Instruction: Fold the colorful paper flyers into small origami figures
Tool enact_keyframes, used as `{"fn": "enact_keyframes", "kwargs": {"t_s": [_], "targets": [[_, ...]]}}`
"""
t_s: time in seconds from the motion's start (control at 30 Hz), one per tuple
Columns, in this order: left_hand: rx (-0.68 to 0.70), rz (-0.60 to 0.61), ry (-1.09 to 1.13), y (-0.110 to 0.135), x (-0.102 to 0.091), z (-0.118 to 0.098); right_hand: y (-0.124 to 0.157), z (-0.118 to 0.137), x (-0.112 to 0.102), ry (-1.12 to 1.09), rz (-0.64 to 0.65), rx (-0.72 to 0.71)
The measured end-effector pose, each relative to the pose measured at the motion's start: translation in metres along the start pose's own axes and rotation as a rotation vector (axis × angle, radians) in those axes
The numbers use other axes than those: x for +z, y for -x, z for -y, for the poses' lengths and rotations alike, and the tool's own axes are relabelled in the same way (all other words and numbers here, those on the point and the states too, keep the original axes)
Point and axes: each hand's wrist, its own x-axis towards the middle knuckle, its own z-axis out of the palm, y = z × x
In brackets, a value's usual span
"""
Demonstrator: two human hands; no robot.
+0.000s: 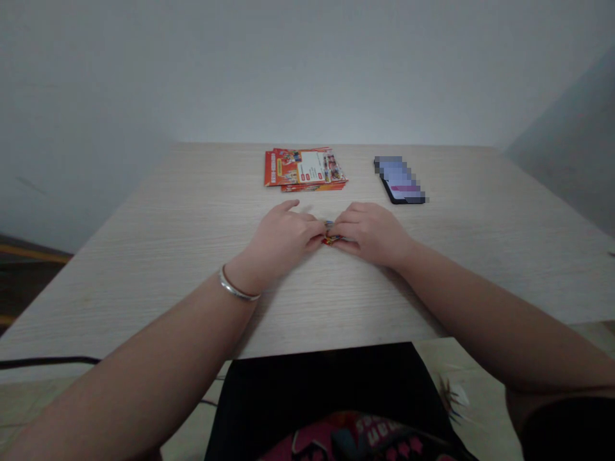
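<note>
**Two hands pinching one small piece of printed paper at the middle of the worktop**

The left hand (283,238) and the right hand (373,234) meet fingertip to fingertip on the pale wood-grain worktop (182,211). Between them is one small folded piece of red, yellow and blue printed paper (331,239). Both hands are closed on it: the thumb and fingers of each pinch it from their own side, and it lies low against the worktop surface. Most of the piece is hidden by the fingers, so its shape cannot be made out. The left index finger sticks out forward, away from the pinch. The other fingers of both hands are curled in.

One thin silver metal bangle (236,289) sits around the left wrist.

Beyond the hands, slightly to the left hand's side, lies one loose flat stack of red and orange printed leaflets (303,168), well apart from the fingers. Several sheet edges show at its near side, but the number of sheets cannot be counted.

Beyond the right hand and further out to its side lies one black rectangular smartphone (400,182), flat and screen-up, with the screen blurred.

One black cable (48,362) runs along the near edge of the worktop, outside the left forearm.
</note>
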Motion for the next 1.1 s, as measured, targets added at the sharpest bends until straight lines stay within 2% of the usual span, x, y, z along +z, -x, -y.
{"fn": "enact_keyframes", "kwargs": {"t_s": [0.1, 0.3, 0.57, 0.73, 0.83, 0.97, 1.1], "targets": [[-0.005, -0.014, 0.026, 0.001, 0.000, 0.000, 0.000, 0.002, -0.001, -0.029, -0.014, 0.021], [-0.013, 0.055, 0.091, 0.002, -0.004, -0.002, -0.001, 0.009, -0.002, -0.083, 0.011, 0.049], [0.006, 0.096, 0.074, 0.002, -0.003, -0.002, -0.004, 0.016, -0.004, -0.199, 0.079, 0.216], [-0.151, 0.123, 0.213, 0.001, 0.000, -0.008, -0.007, 0.015, -0.002, -0.297, 0.100, 0.313], [-0.266, 0.125, 0.301, 0.001, 0.002, -0.009, -0.008, 0.015, -0.005, -0.392, 0.133, 0.443], [-0.309, 0.138, 0.325, 0.000, 0.005, -0.006, -0.006, 0.013, -0.011, -0.459, 0.171, 0.591], [-0.361, 0.145, 0.366, -0.001, 0.005, -0.005, -0.005, 0.008, -0.010, -0.538, 0.216, 0.665]]}}
